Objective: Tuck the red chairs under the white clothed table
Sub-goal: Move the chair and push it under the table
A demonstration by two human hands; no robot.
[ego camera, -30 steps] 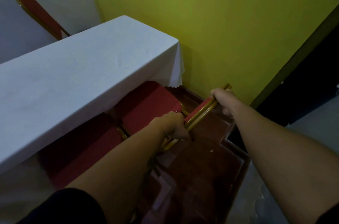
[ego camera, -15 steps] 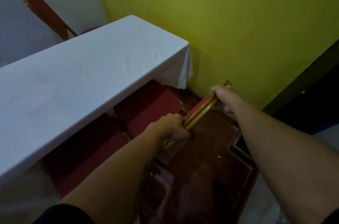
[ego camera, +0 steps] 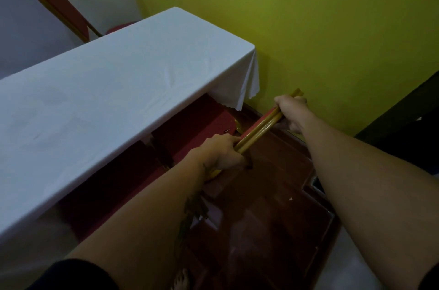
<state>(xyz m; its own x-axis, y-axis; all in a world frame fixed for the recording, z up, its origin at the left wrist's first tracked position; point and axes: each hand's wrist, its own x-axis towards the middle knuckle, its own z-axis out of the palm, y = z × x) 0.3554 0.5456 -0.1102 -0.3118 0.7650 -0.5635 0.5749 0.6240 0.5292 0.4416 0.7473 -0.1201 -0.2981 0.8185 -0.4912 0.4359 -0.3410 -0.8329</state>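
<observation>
A long table under a white cloth [ego camera: 114,90] runs from the lower left to the upper middle. Below its near edge sits a red chair [ego camera: 197,123] with a gold frame, its seat partly beneath the cloth. My left hand [ego camera: 221,152] and my right hand [ego camera: 291,111] both grip the top rail of that chair's backrest [ego camera: 259,127]. A second red seat [ego camera: 114,185] lies to its left, mostly under the table. Another red chair [ego camera: 54,2] stands behind the table's far side, only its backrest and a bit of seat showing.
A yellow-green wall [ego camera: 308,28] stands close behind the table's right end. The floor below me is dark red wood [ego camera: 261,218] with a step edge at the right. A dark doorway [ego camera: 408,123] opens at the right.
The chair's seat has slid further under the white cloth, with both hands still gripping the backrest rail. The view has shifted slightly forward and to the left.
</observation>
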